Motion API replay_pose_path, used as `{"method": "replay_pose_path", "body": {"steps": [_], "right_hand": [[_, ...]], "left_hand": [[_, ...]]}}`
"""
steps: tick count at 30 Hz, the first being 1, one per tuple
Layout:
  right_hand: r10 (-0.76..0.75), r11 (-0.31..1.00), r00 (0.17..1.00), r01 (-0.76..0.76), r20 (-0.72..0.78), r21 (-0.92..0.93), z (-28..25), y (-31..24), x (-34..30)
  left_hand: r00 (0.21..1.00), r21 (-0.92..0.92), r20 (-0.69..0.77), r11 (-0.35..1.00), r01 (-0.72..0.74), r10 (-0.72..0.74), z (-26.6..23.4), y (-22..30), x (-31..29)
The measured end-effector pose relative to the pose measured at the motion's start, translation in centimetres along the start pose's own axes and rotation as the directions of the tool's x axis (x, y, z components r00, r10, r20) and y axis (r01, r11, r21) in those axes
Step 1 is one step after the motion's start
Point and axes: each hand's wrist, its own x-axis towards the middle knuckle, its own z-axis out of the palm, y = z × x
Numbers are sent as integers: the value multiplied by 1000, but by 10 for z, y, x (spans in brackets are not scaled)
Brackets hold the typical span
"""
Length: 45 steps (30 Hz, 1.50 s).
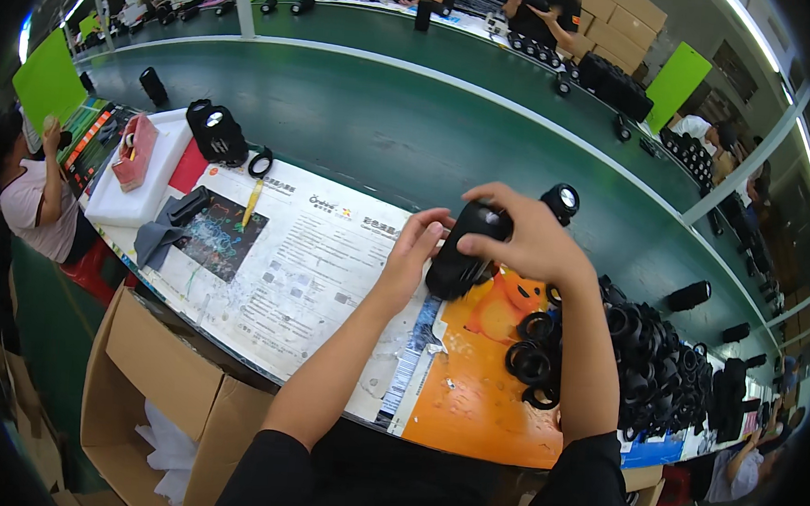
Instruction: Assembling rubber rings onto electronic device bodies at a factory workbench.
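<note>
A black, rounded cylindrical body (pixel 465 254), which looks like a portable speaker, is tilted over the seam between the white sheet and the orange mat. My right hand (pixel 540 238) grips its upper part, thumb across the near side and fingers over the far end. Beside its left side, my left hand (pixel 406 260) has its fingers loosely bent and apart; whether the fingertips touch the body cannot be told. Just right of my right forearm lies a big heap of black rings (pixel 653 366). A few loose black rings (pixel 530 358) rest on the orange mat (pixel 479 401).
Behind my hands runs a green conveyor belt (pixel 358 111) carrying black cylinders (pixel 690 295). At left are a white foam tray (pixel 155 177), a black device (pixel 216 132), a yellow pen-like tool (pixel 253 202) and a grey cloth (pixel 155 238). An open carton (pixel 162 363) stands below. Other people work around.
</note>
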Motion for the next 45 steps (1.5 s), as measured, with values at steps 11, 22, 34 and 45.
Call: {"method": "replay_pose_path", "body": {"steps": [11, 22, 34, 45], "right_hand": [[279, 916, 794, -51, -540, 398, 121, 20, -86], [404, 499, 909, -128, -100, 857, 162, 29, -117], [222, 955, 833, -83, -506, 284, 176, 12, -108], [286, 859, 840, -11, -461, 512, 185, 19, -117]], "left_hand": [[977, -257, 123, 946, 199, -173, 13, -9, -19], [963, -257, 184, 936, 240, -197, 20, 13, -19], [983, -463, 184, 879, 111, -27, -3, 0, -8], [967, -335, 254, 939, 81, 8, 16, 0, -21]]}}
